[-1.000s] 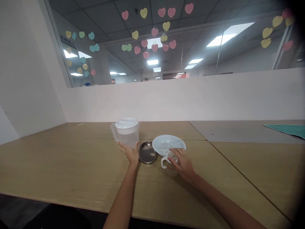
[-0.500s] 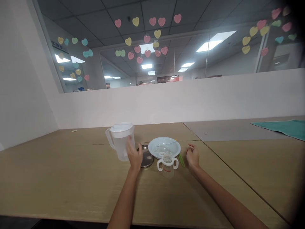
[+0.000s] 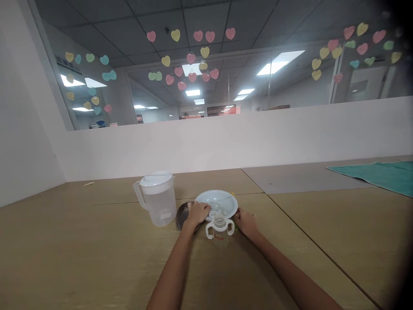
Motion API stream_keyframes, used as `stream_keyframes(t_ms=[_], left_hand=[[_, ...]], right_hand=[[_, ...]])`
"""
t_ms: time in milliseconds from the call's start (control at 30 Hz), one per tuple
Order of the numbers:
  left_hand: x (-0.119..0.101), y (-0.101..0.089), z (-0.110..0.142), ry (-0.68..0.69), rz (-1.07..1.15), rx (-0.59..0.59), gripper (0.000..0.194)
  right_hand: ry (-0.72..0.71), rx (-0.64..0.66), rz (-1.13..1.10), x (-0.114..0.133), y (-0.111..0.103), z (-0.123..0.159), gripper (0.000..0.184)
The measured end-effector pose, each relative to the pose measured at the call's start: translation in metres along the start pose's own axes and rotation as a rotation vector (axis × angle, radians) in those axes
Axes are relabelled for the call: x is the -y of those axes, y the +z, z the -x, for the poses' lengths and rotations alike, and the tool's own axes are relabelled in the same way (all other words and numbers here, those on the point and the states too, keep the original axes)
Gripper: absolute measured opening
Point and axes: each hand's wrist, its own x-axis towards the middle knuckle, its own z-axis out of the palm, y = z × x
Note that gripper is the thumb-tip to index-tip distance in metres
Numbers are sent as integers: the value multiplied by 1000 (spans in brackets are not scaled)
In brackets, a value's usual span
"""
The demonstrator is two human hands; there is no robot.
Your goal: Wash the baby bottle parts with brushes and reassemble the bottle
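A pale blue-white bowl (image 3: pixel 222 194) stands between my two hands, with clear plastic parts (image 3: pixel 217 209) inside it. My left hand (image 3: pixel 197 214) reaches over a round metal dish (image 3: pixel 181 219), its fingers closed on the bowl's left rim. On the right side, my right hand (image 3: pixel 245 221) has its fingers bent closed at the bowl's edge. A green handle (image 3: pixel 236 226) is mostly hidden beneath that hand. In front of the bowl stands a clear baby bottle (image 3: pixel 220 237) with two white handles and an uncapped neck.
To the left stands a translucent lidded pitcher (image 3: pixel 158 200). A teal cloth (image 3: pixel 377 174) lies at the far right of the wooden table (image 3: pixel 97 249). Behind the table rises a white wall (image 3: pixel 155 148) with a window above it, dotted with heart-shaped notes.
My left hand has moved right, from beside the pitcher to the bowl's left rim. My right hand has come left to the bowl's right edge. The view has shifted slightly.
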Motion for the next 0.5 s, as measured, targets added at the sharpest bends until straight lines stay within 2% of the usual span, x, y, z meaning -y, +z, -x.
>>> stream_keyframes(t_ms=[100,267,367,500], left_hand=[[-4,-4,-6,-5,-85,102,39],[-11,-5,-14,-1,-180,256,31],[-13,-3,-21,27,-206,322,25],[-10,0,-30,54,-194,366,28]], right_hand=[[-33,50,61,1,0,0,27],[73,119,-243,-7,-1,-9,20],[127,104,-334,-15,-2,-17,23],[188,47,-449,-23,-3,-24,25]])
